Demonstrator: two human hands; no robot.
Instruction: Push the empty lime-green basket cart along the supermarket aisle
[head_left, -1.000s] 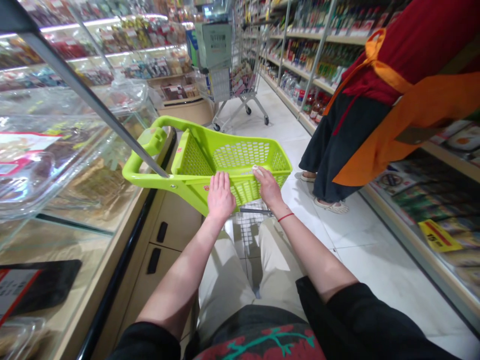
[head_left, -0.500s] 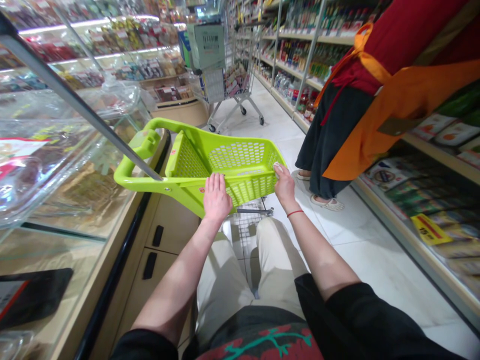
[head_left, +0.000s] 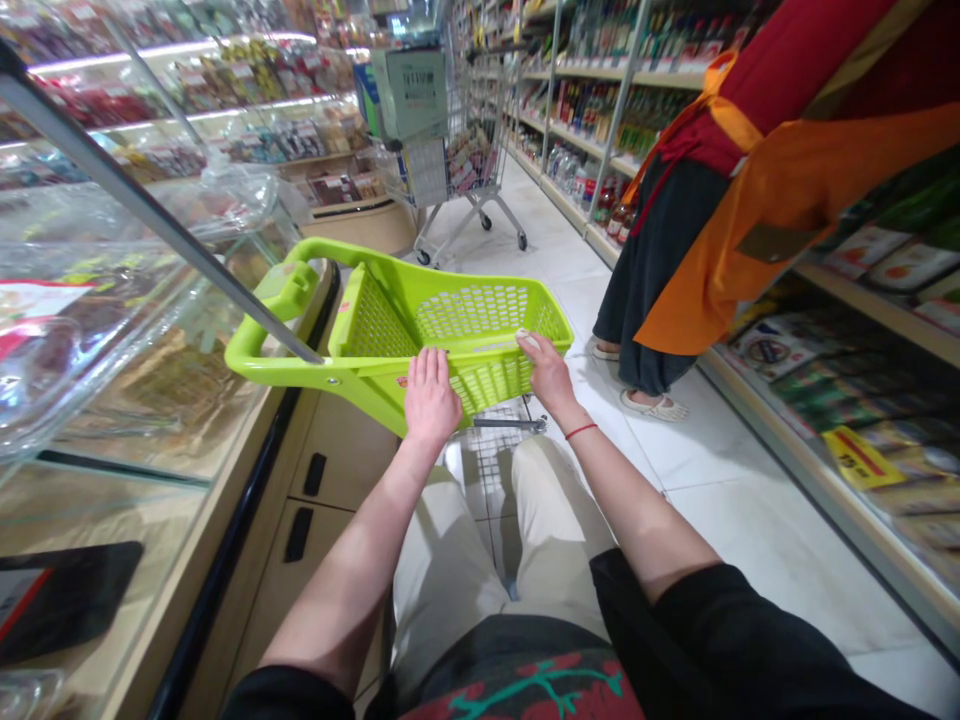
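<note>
In front of my legs is a bright green plastic shopping basket [head_left: 480, 372] with perforated sides; no goods show inside it. My left hand [head_left: 432, 392] holds its near rim, fingers close together over the edge and thumb hidden. Farther right along that rim, my right hand [head_left: 549, 378] pinches a small white wad [head_left: 526, 339], perhaps tissue or cloth, against the top edge. A red cord circles my right wrist. From the basket's left end a grey metal bar [head_left: 187, 240] slants up to the upper left.
A metal shopping cart [head_left: 480, 190] carrying a green box [head_left: 412, 95] stands ahead in the aisle. On the right is a person in an orange apron [head_left: 720, 270], beside stocked shelves [head_left: 862, 420]. Along my left runs a display counter [head_left: 247, 480] with packaged food.
My right hand has slid left along the near rim with the white wad, away from the right corner. My left hand stays put. The aproned person has shifted slightly.
</note>
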